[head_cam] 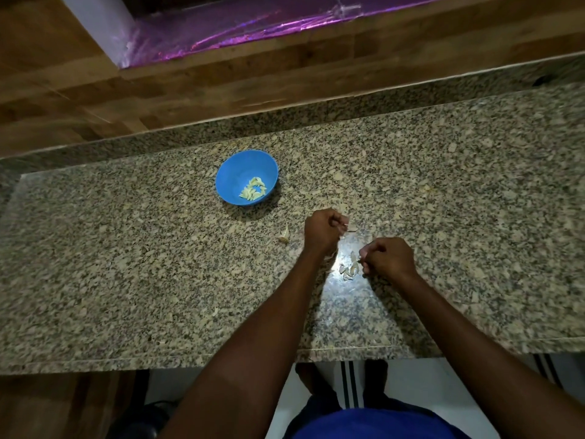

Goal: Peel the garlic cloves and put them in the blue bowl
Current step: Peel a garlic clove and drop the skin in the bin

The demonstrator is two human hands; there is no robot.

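The left hand [323,231] pinches a small pale garlic piece [344,222]; the right hand [391,258] is curled, pinching a thin skin, beside loose papery peels [349,269] on the speckled granite counter [126,264]; the round blue plastic bowl [234,167] with peeled yellowish cloves [252,189] stands apart behind them; one pale garlic scrap [285,235] lies left of the hands.

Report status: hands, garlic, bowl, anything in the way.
Left hand pinching a clove, right hand pinching skin. Peeled cloves in blue bowl. Path to bowl unobstructed.

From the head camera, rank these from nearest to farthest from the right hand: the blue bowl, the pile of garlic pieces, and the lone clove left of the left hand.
1. Pile of garlic pieces, beside the right hand.
2. Lone clove, beyond the left hand.
3. Blue bowl, far left.
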